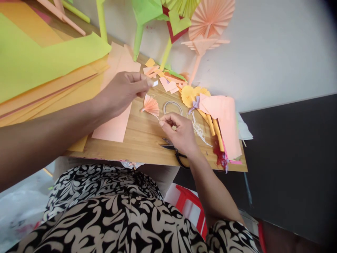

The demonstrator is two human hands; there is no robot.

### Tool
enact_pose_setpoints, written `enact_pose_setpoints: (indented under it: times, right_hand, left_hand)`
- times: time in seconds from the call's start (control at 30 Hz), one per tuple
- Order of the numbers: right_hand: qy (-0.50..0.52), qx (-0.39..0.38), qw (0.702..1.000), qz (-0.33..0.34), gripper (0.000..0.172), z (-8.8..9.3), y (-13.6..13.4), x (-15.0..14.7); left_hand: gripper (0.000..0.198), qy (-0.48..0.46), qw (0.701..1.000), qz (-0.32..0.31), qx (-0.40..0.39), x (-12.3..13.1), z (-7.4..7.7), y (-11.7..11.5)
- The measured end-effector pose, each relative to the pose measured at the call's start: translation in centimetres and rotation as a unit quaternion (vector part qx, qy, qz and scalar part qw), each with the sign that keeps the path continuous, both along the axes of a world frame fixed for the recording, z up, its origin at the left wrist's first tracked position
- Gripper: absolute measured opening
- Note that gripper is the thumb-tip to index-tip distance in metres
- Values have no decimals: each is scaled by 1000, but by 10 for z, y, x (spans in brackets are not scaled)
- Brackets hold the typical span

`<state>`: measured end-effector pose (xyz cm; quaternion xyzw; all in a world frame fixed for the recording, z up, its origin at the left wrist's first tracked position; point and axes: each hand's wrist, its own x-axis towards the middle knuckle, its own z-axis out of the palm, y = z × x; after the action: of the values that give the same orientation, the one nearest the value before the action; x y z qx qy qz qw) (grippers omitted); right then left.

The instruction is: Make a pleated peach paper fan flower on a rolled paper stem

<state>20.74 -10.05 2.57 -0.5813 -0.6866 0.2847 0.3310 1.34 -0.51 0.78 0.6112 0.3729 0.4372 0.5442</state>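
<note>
My left hand [133, 86] is raised over the table, its thumb and fingertips pinching a small white piece of tape [155, 83]. Below it lies a small pleated peach paper fan [151, 105], spread at one end and gathered at the other. My right hand [179, 131] is closed in a pinch by the fan's lower corner, on a thin pale string [157, 117] that runs to the fan. Just behind that hand is a roll of tape [164, 105], partly covered by the fingers. Black-handled scissors [180, 160] lie under my right wrist, partly hidden.
Large coloured paper sheets [52, 63] are stacked at left, with a peach sheet [116, 123] beside them. Paper scraps [168, 84], white string [198, 128] and rolled orange paper sticks [218, 131] lie behind and right. Finished paper fans [210, 17] lean on the wall.
</note>
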Motion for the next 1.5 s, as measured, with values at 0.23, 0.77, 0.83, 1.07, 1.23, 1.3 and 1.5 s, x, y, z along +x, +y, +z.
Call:
enact_pose_setpoints:
  times: [0.23, 0.77, 0.83, 1.07, 1.23, 1.3, 1.5]
  right_hand:
    - [34, 0, 999, -38, 17, -2, 8, 16]
    - [29, 27, 997, -66, 21, -1, 2, 9]
    - [35, 23, 997, -65, 20, 0, 2, 7]
    - [95, 1, 994, -61, 27, -5, 1, 4]
    - [180, -54, 981, -43, 35, -8, 0, 1]
    - [195, -56, 978, -40, 32, -8, -1, 1]
    - [199, -53, 978, -34, 32, -8, -1, 2]
  left_hand:
    - [26, 103, 984, -113, 96, -2, -1, -3]
    - [24, 149, 966, -160, 139, 1, 2, -9]
    - [24, 147, 967, -155, 137, 1, 1, -9]
    - [20, 113, 976, -137, 129, 0, -3, -8]
    - [23, 120, 976, -131, 129, 0, -3, -8]
    - [25, 123, 974, -132, 135, 0, -3, -8]
    - [22, 124, 974, -132, 138, 0, -2, -9]
